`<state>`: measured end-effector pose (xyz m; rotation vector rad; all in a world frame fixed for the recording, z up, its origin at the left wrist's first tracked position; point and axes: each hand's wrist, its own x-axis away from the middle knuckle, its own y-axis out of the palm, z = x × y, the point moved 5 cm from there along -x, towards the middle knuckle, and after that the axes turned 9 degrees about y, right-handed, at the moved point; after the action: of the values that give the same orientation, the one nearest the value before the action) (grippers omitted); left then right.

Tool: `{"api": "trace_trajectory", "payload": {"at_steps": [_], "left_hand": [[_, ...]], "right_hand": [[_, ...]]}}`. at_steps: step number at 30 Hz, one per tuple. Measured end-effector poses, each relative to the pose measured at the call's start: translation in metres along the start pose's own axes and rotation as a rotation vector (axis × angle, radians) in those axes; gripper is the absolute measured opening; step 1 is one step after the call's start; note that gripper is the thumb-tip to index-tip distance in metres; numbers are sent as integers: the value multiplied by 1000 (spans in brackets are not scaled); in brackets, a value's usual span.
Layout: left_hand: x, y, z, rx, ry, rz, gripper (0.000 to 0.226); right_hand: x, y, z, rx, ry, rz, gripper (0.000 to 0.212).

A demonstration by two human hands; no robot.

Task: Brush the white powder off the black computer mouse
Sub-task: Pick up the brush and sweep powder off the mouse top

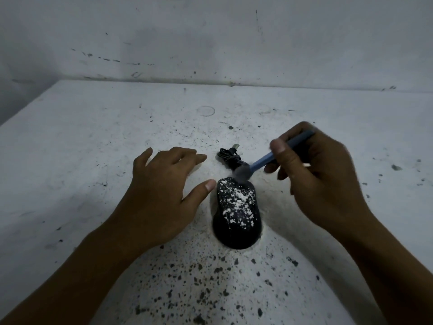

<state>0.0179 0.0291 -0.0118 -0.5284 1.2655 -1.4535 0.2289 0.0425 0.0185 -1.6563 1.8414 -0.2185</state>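
**White powder still thick on the mouse as the brush meets its far end**

White powder [239,202] covers the middle and far part of the black computer mouse [236,214], which lies on the speckled worktop [93,141] between the two hands, its long axis running away from the person. The near end of its shell looks mostly clean.

The left hand [161,195] rests flat on the worktop just beside the mouse, fingers spread and holding nothing; its thumb tip sits close to the mouse's far left shoulder, though contact cannot be confirmed.

The right hand [314,179] is closed around the blue handle of a small brush [264,158], pinched between thumb and fingers. The handle slants down and left, so the blurred bristle head lands at the mouse's far end. The powder lies nearer to the person than the bristles, so strokes likely need to work along the long axis.

Beyond the mouse, its bundled cable [230,156] lies coiled, plug pointing away. No containers are in view.
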Motion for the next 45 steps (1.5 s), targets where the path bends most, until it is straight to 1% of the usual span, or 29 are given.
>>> {"api": "trace_trajectory", "payload": {"at_steps": [1, 3, 4, 6, 8, 10, 11, 13, 15, 17, 19, 21, 24, 26, 29, 31, 34, 36, 38, 40, 43, 45], "left_hand": [[0, 0, 0, 1, -2, -4, 55], [0, 1, -1, 2, -5, -9, 55], [0, 0, -1, 1, -7, -8, 55], [-1, 0, -1, 5, -9, -3, 55], [-1, 1, -1, 7, -9, -6, 55], [0, 1, 0, 3, -5, -13, 54], [0, 1, 0, 2, -4, -14, 54], [0, 1, -1, 4, -7, -9, 55], [0, 0, -2, 1, -10, -1, 55], [0, 0, -2, 0, -8, 0, 54], [0, 2, -1, 2, -8, -8, 55], [0, 2, -2, 3, -9, -10, 55], [0, 1, -3, 5, -12, -3, 55], [0, 1, -2, 4, -12, -8, 55], [0, 2, -1, 9, -10, -8, 54], [1, 1, -2, 8, -9, -5, 54], [1, 1, -3, 9, -11, -5, 54], [0, 1, -3, 8, -10, -8, 54], [-1, 2, -2, 4, -7, -8, 53], [0, 1, -3, 3, -7, -3, 53], [0, 0, -4, -1, -4, 6, 52], [0, 0, -4, 3, -2, 4, 52]], "right_hand": [[1, 4, 2, 50, 16, -31, 15], [2, 4, 4, 137, 23, -8, 16], [1, 1, 4, 128, 16, 32, 16], [-1, -5, 1, 37, -5, 77, 15], [-1, -3, -1, 18, -12, 28, 15], [1, 3, 1, 117, 9, -36, 16], [1, 4, 3, 159, 23, -33, 17], [0, -2, 5, 149, 39, 40, 16], [-1, -8, 3, 63, 27, 96, 16], [0, -6, 0, 31, 18, 48, 17], [0, 0, 1, 120, 31, -25, 18], [-1, -2, 4, 185, 39, -7, 20], [-4, -15, 5, 75, 26, 98, 18], [-2, -15, 1, 8, 2, 67, 17], [0, -3, 2, 100, 17, -44, 20], [0, -5, 3, 139, 17, -7, 20], [-1, -15, 1, 19, -4, 88, 18], [1, -12, -2, -7, -17, 46, 17], [3, -4, -1, 103, -13, -17, 21], [3, -3, 0, 190, -12, 1, 24], [0, -12, -2, 55, -29, 99, 20], [1, -10, -5, 24, -48, 62, 17]]}}
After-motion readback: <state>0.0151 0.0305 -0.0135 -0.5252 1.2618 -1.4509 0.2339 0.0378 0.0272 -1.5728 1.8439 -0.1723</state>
